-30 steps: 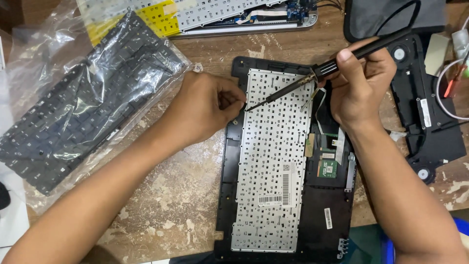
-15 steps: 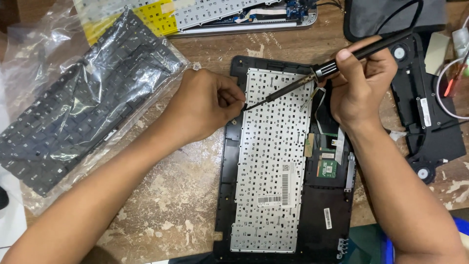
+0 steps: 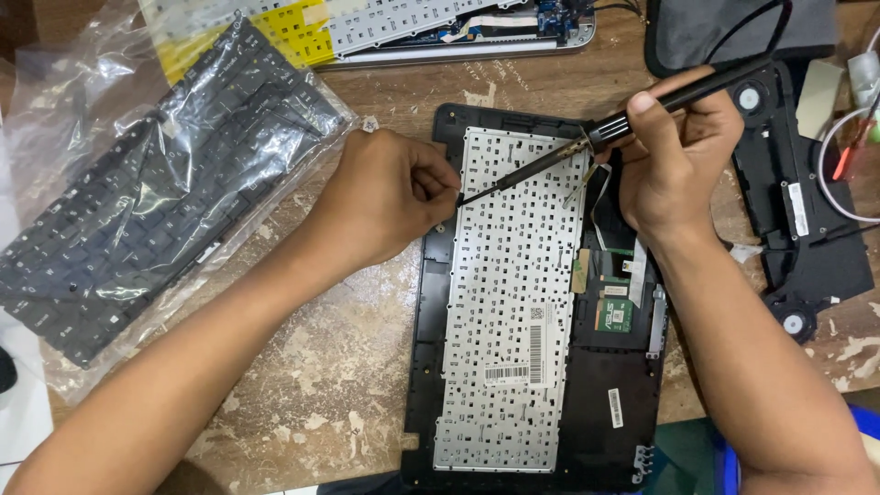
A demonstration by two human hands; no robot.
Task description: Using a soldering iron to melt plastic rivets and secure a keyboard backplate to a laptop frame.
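Observation:
A black laptop top case (image 3: pixel 612 403) lies face down on the worn wooden table, with the silvery back plate of its keyboard (image 3: pixel 513 302) showing. My right hand (image 3: pixel 674 156) grips a black soldering iron (image 3: pixel 642 115) like a pen; its thin tip reaches left to the keyboard plate's upper left edge. My left hand (image 3: pixel 390 197) rests closed on the case's left rim, fingertips pinched right at the iron's tip. What the fingers pinch is too small to see.
A black keyboard in a clear plastic bag (image 3: pixel 156 202) lies at the left. Another opened laptop base (image 3: pixel 440 23) sits at the top edge. A black bottom cover with speakers (image 3: pixel 807 220) is at the right, with cables (image 3: pixel 848 156) beside it.
Both hands and the soldering iron stay nearly where they were; the iron's tip remains at the keyboard plate's upper left edge.

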